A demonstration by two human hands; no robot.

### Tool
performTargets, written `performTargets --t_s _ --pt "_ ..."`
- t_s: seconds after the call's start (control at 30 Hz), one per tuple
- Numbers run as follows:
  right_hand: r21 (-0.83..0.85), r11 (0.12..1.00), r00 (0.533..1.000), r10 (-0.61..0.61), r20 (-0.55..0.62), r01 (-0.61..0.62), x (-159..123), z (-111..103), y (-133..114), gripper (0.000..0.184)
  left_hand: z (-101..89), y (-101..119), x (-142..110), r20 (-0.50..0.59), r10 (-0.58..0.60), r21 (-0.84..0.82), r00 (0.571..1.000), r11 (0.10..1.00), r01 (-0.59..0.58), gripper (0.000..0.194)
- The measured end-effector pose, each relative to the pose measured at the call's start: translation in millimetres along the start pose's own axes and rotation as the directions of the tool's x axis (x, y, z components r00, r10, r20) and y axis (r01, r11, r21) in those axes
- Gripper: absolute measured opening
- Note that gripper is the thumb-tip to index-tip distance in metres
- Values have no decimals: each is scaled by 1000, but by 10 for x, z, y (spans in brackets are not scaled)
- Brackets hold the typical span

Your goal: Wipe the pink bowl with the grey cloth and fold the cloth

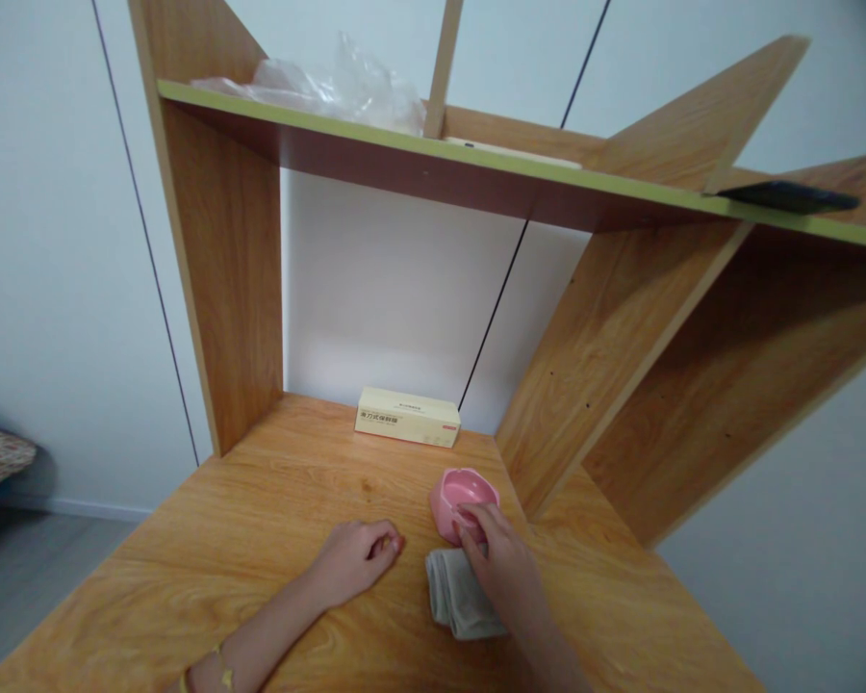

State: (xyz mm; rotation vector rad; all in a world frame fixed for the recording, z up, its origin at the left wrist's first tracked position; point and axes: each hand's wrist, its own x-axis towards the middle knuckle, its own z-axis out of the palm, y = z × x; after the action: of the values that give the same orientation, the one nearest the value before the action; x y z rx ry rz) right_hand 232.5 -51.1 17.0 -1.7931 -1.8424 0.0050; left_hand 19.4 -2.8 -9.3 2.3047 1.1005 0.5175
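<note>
While the left hand (355, 560) lies curled on the tabletop (295, 491), the right hand (501, 566) has its grip holding the pink bowl (444, 508) by the near rim, at 12 o'clock from the folded cloth (463, 604).

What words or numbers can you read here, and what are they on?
"滑刀式保鲜膜", probably, slightly blurred: front of the cream box.
Smaller print on its front and top, and its red label: too small to read.
Pink bowl and grey cloth: no writing visible.
</note>
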Motion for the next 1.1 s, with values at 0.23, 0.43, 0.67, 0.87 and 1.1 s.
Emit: performTargets --t_s 0.23,0.43,0.67,0.87,1.1 --pt "77 989 870 -145 470 123 -155 -189 -309 52 9 -5 24 0 5 0 1000 1000 -5 30" --pt "65 990 806 -141 574 127 -211 -59 -366 52 9 -11 20 2 -6 -11 1000 1000 6 28" --pt "-88 981 876 -114 469 175 -193 35 -365 48 18 -32 39 -17 -4 -6 1000 1000 4 31" --pt "-159 948 923 -214 320 275 -224 100 -424 34 5 -17 35 -12 -11 -4 1000 1000 11 29" --pt "-149 942 927 -251 278 300 -251 191 -472 22 7 -14 25 -30 18 35 999 999 -17 34"
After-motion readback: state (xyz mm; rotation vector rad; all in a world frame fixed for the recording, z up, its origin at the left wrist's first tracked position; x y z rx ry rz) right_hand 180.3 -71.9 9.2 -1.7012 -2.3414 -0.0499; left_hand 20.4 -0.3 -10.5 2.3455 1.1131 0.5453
